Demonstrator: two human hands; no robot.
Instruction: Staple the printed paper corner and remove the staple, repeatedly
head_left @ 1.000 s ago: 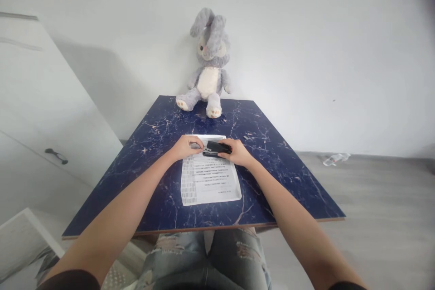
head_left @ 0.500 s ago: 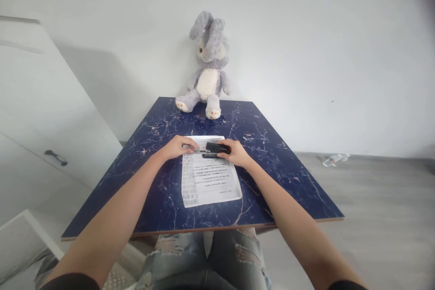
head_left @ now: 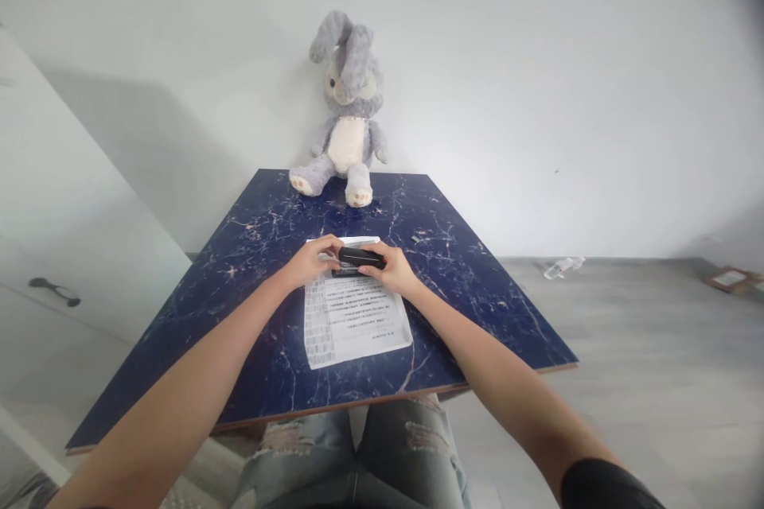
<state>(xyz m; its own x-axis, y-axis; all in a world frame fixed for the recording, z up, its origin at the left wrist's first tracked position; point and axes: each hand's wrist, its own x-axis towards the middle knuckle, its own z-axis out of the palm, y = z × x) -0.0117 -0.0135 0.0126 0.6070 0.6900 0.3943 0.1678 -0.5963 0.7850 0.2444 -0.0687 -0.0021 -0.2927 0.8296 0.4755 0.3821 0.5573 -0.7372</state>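
A black stapler lies crosswise above the printed sheets of paper on the blue marbled table. My right hand is closed round its right end, thumb on the near side and fingers on the far side. At the stapler's left end, the curled fingers and thumb of my left hand grip it. Part of the stapler's dark lower arm shows below the top arm. Both hands cover the upper edges of the paper.
A grey plush rabbit sits at the table's back edge against the wall. One small scrap lies right of the paper. On the floor at right are a clear plastic piece and a brown box. A white cabinet stands left.
The stapler's raised top arm has come down closer to its base, and the metal strip between them no longer shows. My left fingers have closed in on its left end. The view has shifted right.
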